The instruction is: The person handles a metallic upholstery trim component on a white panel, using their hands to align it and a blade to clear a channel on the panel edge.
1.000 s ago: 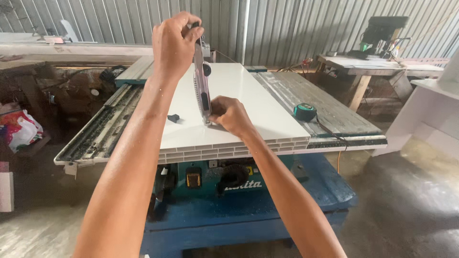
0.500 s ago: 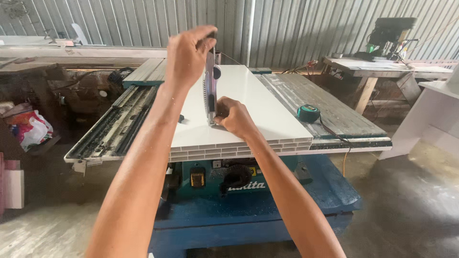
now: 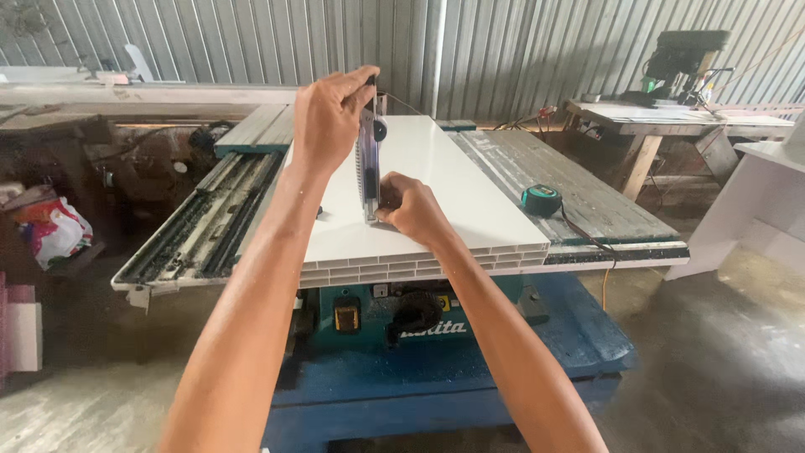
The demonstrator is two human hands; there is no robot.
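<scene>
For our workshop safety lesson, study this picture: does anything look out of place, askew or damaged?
Nothing looks damaged or spilled. The white hollow panel lies flat on the table saw, its cut end overhanging the near edge. The left hand and right hand hold a clear guard upright on it. A tape measure sits beside the panel.

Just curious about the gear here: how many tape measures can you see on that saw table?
1: a green and black tape measure on the grey table surface right of the white panel. Others may be hidden behind the arms.

Panel (image 3: 436, 180) on table saw (image 3: 394, 315), tape measure (image 3: 541, 200) right of panel, drill press (image 3: 683, 63) behind right
</scene>
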